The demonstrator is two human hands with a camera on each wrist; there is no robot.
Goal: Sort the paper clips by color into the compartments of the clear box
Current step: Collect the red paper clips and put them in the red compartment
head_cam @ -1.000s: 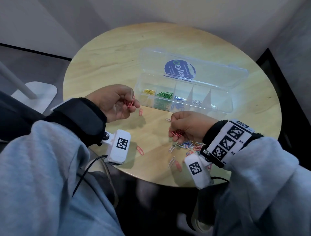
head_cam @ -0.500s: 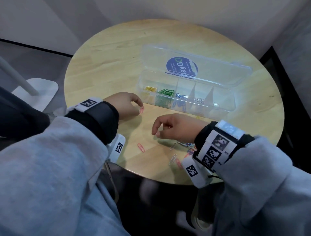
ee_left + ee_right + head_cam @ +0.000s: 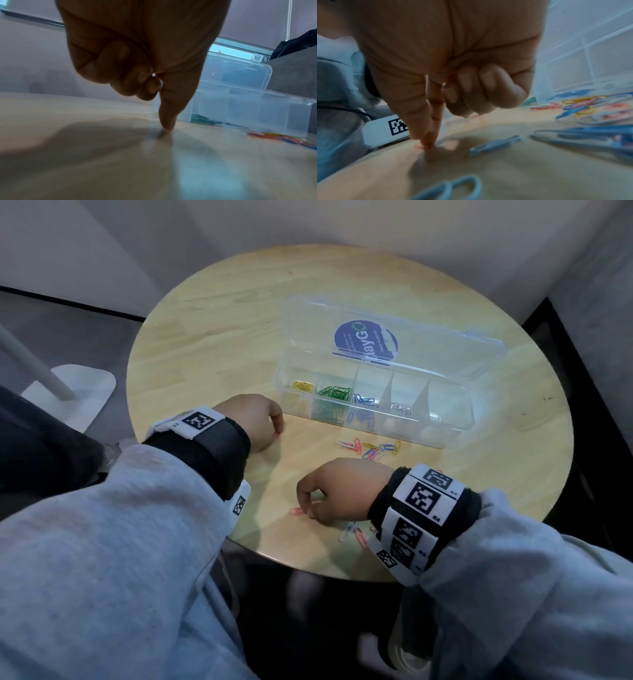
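Observation:
The clear box (image 3: 448,436) lies open on the round table, with yellow (image 3: 303,386), green (image 3: 334,393), blue (image 3: 364,400) and silver (image 3: 400,408) clips in separate compartments. My right hand (image 3: 308,501) pinches a pink clip (image 3: 296,511) flat on the table between thumb and forefinger. More pink wire (image 3: 452,75) shows under its curled fingers. My left hand (image 3: 270,422) is palm down left of the box. Its fingers are curled into the palm and one fingertip (image 3: 167,124) touches the wood. What it holds is mostly hidden.
A mixed pile of loose clips (image 3: 373,448) lies in front of the box. A pale clip (image 3: 346,532) and a pink one (image 3: 359,537) sit beside my right wrist near the table's front edge (image 3: 308,563). A white stand base (image 3: 68,392) is on the floor at left.
Both hands turned palm down and dropped to the table. The right hand slid left and toward me onto a lone pink clip, uncovering the mixed pile. The left hand lowered a fingertip onto the wood.

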